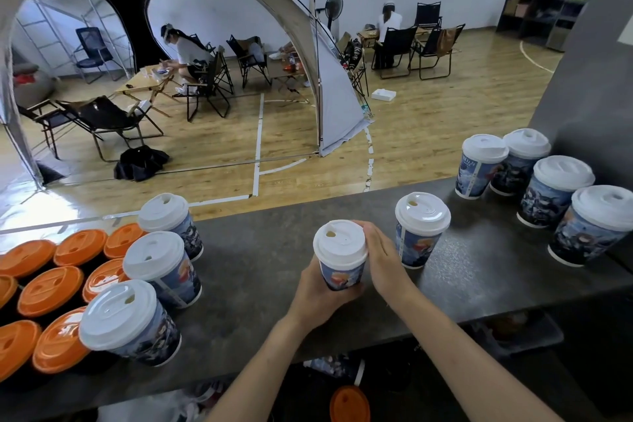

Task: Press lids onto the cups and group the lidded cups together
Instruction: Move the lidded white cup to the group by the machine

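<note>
Bare arms (274, 353) reach up from the bottom of the frame to one cup (342, 276) in the middle, at the grey surface (260, 271). Its white lid (339, 243) looks pushed down all round, so I think the pressing step is nearly done. Next the cup should go beside the other lidded cups (555, 188) at the right, kept upright. The left hand (317, 295) is curled round the cup's low part. The right hand (382, 259) wraps its side, fingers up by the lid's rim.
</note>
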A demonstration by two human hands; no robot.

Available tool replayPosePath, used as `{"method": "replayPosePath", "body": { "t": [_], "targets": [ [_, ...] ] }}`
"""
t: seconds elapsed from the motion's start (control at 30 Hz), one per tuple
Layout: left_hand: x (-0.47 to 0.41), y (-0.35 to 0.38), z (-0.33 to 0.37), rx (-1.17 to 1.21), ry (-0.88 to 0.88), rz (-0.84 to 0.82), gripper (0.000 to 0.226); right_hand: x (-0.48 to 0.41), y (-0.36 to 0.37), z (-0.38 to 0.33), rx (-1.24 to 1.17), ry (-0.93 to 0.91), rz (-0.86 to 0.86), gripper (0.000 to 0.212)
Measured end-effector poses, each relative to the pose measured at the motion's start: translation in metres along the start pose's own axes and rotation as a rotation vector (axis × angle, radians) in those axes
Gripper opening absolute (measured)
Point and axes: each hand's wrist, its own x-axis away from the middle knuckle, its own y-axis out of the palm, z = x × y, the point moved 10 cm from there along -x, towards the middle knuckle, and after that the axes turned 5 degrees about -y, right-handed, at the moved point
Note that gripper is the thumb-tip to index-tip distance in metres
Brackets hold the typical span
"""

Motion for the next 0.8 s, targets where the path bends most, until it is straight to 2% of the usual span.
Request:
{"method": "replayPosePath", "body": {
  "t": [0.1, 0.23, 0.33, 0.4, 0.47, 0.6, 0.8],
  "targets": [
    [0.007, -0.001, 0.005, 0.013, 0.052, 0.105, 0.082, 0.003, 0.002, 0.005, -0.039, 0.028, 0.013, 0.037],
    [0.009, 0.003, 0.012, 0.018, 0.063, 0.129, 0.089, 0.007, 0.005, 0.015, -0.068, 0.034, 0.029, 0.04],
    [0.003, 0.003, 0.002, 0.016, -0.009, 0.032, 0.093, 0.005, 0.004, 0.008, -0.014, 0.026, -0.013, 0.036],
    [-0.004, 0.004, -0.005, 0.008, -0.055, -0.082, 0.089, 0.004, 0.003, 0.01, 0.014, 0.039, -0.054, 0.034],
    [-0.008, 0.002, -0.006, 0.003, -0.063, -0.12, 0.084, 0.002, 0.003, 0.013, 0.008, 0.071, -0.084, 0.035],
    [-0.003, 0.003, 0.004, -0.016, -0.007, -0.041, 0.076, -0.002, 0.002, 0.013, -0.009, 0.095, -0.066, 0.038],
    [0.006, 0.007, 0.013, 0.027, 0.054, 0.071, 0.078, 0.003, 0.003, 0.027, -0.111, 0.125, 0.03, 0.045]
  ]
}}
